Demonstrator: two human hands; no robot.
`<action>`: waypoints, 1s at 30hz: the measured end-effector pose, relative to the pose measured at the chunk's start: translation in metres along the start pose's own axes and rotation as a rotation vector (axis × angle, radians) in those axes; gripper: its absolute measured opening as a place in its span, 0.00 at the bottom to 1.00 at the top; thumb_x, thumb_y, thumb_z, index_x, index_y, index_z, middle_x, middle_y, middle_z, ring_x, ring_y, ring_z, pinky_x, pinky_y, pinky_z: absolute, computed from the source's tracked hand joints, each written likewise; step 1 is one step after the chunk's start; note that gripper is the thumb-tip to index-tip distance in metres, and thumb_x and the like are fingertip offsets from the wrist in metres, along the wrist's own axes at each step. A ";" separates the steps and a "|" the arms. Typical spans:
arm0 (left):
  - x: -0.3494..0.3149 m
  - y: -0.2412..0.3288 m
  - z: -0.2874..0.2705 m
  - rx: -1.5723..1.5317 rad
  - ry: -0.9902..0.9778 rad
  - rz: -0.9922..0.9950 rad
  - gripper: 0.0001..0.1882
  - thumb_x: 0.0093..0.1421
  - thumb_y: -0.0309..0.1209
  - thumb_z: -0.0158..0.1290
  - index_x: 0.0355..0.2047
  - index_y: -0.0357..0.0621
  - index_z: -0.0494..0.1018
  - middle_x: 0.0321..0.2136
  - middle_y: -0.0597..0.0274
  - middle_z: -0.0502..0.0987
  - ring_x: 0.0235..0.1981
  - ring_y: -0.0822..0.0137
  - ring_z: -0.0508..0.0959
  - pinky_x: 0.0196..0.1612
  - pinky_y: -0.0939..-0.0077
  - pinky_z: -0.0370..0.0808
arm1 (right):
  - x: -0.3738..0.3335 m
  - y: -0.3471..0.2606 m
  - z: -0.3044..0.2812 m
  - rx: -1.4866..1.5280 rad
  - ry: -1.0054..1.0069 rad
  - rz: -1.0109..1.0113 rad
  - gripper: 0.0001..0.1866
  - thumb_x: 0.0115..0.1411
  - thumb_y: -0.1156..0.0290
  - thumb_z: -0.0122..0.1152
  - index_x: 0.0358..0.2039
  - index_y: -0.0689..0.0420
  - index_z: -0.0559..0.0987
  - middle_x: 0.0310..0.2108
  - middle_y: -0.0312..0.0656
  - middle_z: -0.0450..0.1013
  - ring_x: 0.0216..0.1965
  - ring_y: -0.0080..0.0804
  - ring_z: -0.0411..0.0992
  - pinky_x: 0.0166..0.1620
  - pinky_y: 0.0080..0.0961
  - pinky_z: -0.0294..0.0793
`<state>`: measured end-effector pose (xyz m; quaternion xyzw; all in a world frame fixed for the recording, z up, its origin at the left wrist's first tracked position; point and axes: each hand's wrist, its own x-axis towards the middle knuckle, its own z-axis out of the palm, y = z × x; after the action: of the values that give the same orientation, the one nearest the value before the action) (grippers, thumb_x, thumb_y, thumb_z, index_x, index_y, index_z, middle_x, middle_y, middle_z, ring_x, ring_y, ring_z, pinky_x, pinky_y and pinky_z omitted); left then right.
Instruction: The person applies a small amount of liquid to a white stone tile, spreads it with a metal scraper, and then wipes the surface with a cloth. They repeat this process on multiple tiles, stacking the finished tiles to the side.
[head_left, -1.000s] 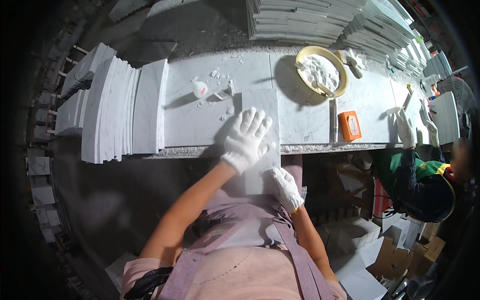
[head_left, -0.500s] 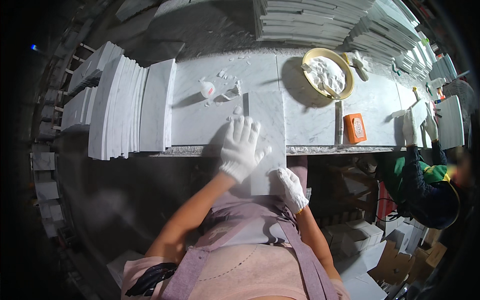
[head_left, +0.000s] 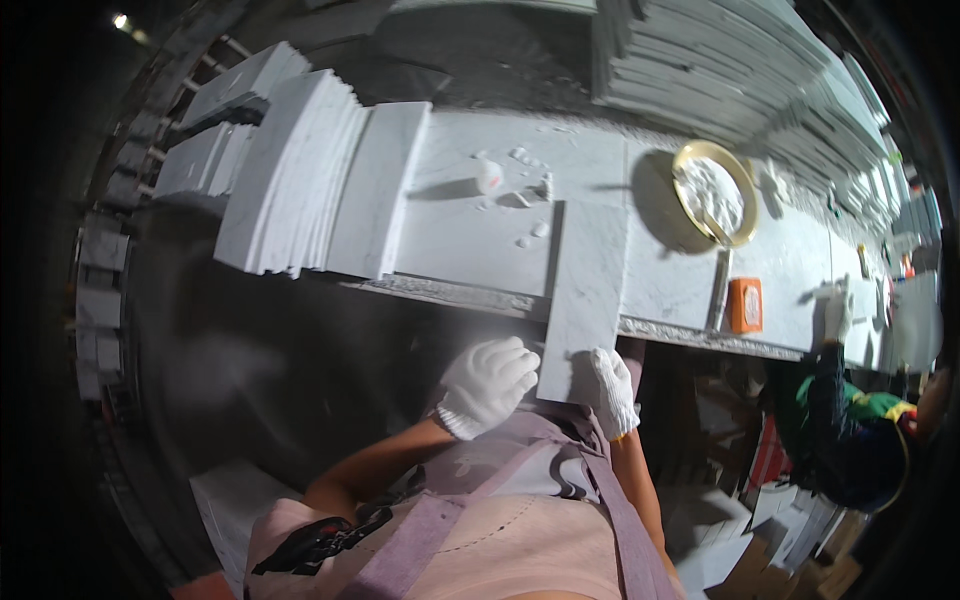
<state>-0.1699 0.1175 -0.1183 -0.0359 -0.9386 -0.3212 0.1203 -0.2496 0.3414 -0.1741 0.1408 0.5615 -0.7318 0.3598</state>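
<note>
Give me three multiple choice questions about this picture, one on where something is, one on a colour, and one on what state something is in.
1. Where does the yellow-rimmed bowl sit?
A. On the workbench, to the right
B. On the floor
C. On top of the tile stack

2. What colour are the gloves on the person's hands?
A. Black
B. White
C. Blue

3. How does the long tile lie?
A. Wholly on the bench
B. Upright against a wall
C. Sticking out past the bench's front edge, with both hands at its near end

Answers:
1. A, the bowl rests on the bench top, right of the long tile.
2. B, the left hand and right hand both wear white gloves.
3. C, its near end overhangs the edge between the two hands.
</note>
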 end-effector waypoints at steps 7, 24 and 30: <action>-0.022 -0.019 -0.010 0.002 0.106 -0.036 0.12 0.57 0.31 0.65 0.42 0.50 0.83 0.41 0.63 0.83 0.45 0.57 0.82 0.49 0.61 0.81 | -0.006 0.008 0.011 -0.094 0.152 -0.143 0.16 0.74 0.63 0.58 0.43 0.64 0.83 0.31 0.40 0.81 0.26 0.21 0.74 0.27 0.20 0.71; -0.087 -0.075 -0.029 0.466 0.293 -0.345 0.04 0.66 0.28 0.60 0.38 0.47 0.84 0.31 0.51 0.83 0.31 0.51 0.83 0.33 0.66 0.77 | 0.037 -0.069 0.216 -0.190 -0.160 -0.235 0.19 0.76 0.59 0.59 0.51 0.64 0.81 0.47 0.39 0.81 0.44 0.23 0.78 0.47 0.19 0.77; -0.107 -0.075 -0.035 -0.059 0.644 -0.489 0.14 0.68 0.34 0.60 0.23 0.49 0.79 0.22 0.58 0.80 0.21 0.57 0.81 0.22 0.64 0.73 | 0.103 -0.061 0.299 -0.178 -0.183 -0.266 0.18 0.75 0.58 0.60 0.50 0.61 0.82 0.41 0.31 0.78 0.41 0.17 0.72 0.45 0.19 0.73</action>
<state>-0.0702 0.0375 -0.1623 0.2876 -0.8243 -0.3618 0.3271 -0.3044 0.0342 -0.0947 -0.0341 0.6025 -0.7301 0.3206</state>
